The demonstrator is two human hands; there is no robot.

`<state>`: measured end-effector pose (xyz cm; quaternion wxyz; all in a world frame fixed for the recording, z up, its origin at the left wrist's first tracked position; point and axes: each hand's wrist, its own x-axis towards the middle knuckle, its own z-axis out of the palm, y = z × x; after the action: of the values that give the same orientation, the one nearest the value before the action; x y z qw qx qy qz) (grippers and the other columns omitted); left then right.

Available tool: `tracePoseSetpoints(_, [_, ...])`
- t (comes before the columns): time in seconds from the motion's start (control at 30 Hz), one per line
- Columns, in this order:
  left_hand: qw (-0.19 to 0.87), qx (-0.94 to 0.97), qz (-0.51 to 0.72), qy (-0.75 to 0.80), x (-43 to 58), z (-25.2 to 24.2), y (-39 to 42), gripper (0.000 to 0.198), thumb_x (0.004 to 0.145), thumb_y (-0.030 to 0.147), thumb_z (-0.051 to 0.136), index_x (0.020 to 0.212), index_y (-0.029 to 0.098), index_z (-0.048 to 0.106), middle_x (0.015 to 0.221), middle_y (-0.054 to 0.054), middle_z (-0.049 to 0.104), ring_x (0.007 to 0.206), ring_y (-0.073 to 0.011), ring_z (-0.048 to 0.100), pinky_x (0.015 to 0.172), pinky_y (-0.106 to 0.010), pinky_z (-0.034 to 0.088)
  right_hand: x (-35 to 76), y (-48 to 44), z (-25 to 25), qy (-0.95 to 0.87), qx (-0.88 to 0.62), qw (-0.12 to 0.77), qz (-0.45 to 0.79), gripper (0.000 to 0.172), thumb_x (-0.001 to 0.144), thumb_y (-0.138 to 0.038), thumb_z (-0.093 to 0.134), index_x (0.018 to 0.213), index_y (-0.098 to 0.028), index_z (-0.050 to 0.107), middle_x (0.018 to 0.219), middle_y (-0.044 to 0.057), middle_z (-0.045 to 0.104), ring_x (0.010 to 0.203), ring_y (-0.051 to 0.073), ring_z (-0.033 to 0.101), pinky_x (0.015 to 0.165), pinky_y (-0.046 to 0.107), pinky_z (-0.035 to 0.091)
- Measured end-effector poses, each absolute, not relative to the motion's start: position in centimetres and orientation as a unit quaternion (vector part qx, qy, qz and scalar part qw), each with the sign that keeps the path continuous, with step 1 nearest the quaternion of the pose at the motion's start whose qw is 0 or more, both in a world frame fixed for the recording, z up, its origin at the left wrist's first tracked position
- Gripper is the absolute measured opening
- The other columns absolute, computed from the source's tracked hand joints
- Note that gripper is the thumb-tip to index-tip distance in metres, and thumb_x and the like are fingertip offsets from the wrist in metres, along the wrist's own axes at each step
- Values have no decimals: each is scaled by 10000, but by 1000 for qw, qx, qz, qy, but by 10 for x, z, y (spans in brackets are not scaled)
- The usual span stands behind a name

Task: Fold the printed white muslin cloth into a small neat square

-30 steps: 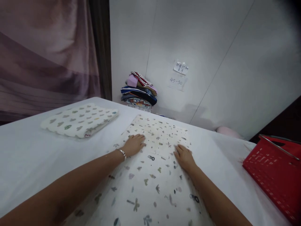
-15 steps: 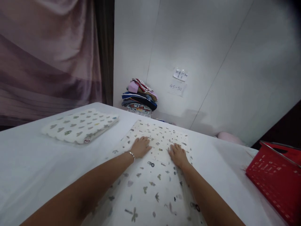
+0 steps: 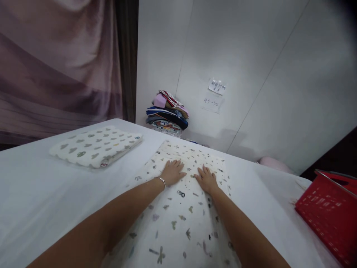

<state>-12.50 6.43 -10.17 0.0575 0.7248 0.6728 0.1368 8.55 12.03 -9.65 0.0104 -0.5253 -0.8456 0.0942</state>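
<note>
Evidently, one printed cloth: probably light, soft, limp; best taken by its far corners. Left hand, right hand: flat upon it, grips spread, clasping nothing.

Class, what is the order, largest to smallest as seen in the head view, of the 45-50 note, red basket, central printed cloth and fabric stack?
1. Central printed cloth
2. Red basket, cut off by the frame; nearness may enlarge it
3. Fabric stack
4. 45-50 note
</note>
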Motion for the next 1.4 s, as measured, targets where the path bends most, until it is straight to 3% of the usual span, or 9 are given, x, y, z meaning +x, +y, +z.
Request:
tracePoseSetpoints(0.53, [56, 680, 101, 724, -140, -103, 115, 641, 854, 625, 302, 1354, 235, 396, 1512, -71, 236, 1383, -294, 172, 1078, -592, 102, 68, 177, -105, -808, -583, -3, 81, 589, 918, -572, 208, 1439, -302, 256, 1541, 40, 125, 1399, 270, 74, 1079, 528, 89])
tracePoseSetpoints(0.87, [58, 677, 112, 725, -148, -106, 126, 660, 863, 611, 292, 1373, 200, 368, 1514, -85, 226, 1385, -280, 173, 1083, -565, 132, 67, 181, -105, -805, -588, 17, 72, 570, 924, -551, 213, 1427, -292, 290, 1538, 69, 133, 1399, 278, 85, 1078, 525, 104])
tracePoseSetpoints(1.03, [70, 704, 104, 699, -156, -96, 85, 624, 869, 572, 347, 1368, 199, 390, 1506, -106, 240, 1383, -276, 195, 1090, -518, 160, 96, 137, -105, -822, -565, 30, 63, 557, 939, -527, 229, 1419, -261, 324, 1528, 93, 170, 1398, 276, 117, 1082, 514, 134])
tracePoseSetpoints(1.4, [62, 752, 70, 653, -187, -91, -86, 606, 905, 578, 292, 1385, 220, 387, 1493, -112, 268, 1380, -269, 215, 1097, -473, 166, 211, -4, -115, -826, -563, 32, 25, 527, 937, -467, 299, 1400, -230, 379, 1499, 94, 262, 1386, 270, 188, 1078, 517, 213])
